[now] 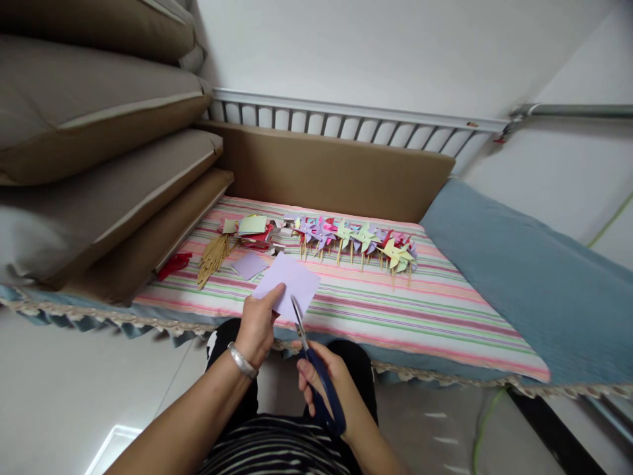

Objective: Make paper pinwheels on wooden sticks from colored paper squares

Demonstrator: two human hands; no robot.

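My left hand (258,324) pinches a square of pale purple paper (291,280) by its near left corner, thumb on top. In my right hand (321,379) are dark blue-handled scissors (330,399), the fingers through the loops. Their blades point away from me and lie at the paper's near edge. Whether they have cut into it I cannot tell. Just beyond the held sheet, another purple paper square (249,265) lies on the striped cloth (376,316).
Behind are a bundle of thin sticks (213,260), a stack of coloured paper squares (253,227) and a row of paper pinwheels (366,239). A red object (174,265) lies at left beside stacked grey-brown cushions (113,185). A brown panel (326,171) stands along the back.
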